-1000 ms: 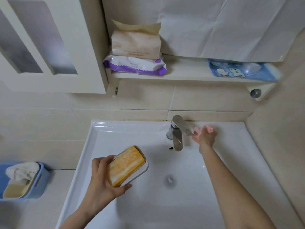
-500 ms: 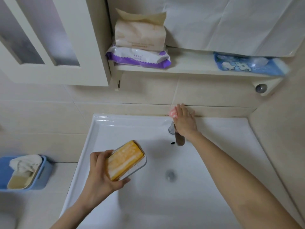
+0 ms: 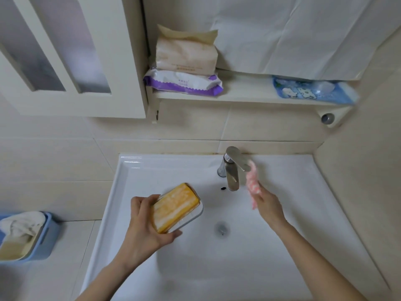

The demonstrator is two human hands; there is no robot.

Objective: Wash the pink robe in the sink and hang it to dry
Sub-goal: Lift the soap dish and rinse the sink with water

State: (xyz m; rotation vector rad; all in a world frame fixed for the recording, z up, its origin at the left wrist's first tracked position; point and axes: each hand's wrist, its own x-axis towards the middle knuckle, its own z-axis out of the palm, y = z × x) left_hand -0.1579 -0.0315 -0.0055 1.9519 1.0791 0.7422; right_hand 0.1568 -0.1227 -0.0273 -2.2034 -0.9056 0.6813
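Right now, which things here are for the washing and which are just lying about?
For the job: pink cloth in the right hand, soap and dish in the left hand, tap, sink.
Lying about: tissue pack, purple wipes, blue packet, blue basket.

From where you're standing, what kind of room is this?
Most likely a home bathroom: a white sink with a chrome tap against tiled walls, a shelf of tissue packs above, and a bar of soap in its dish in the left hand.
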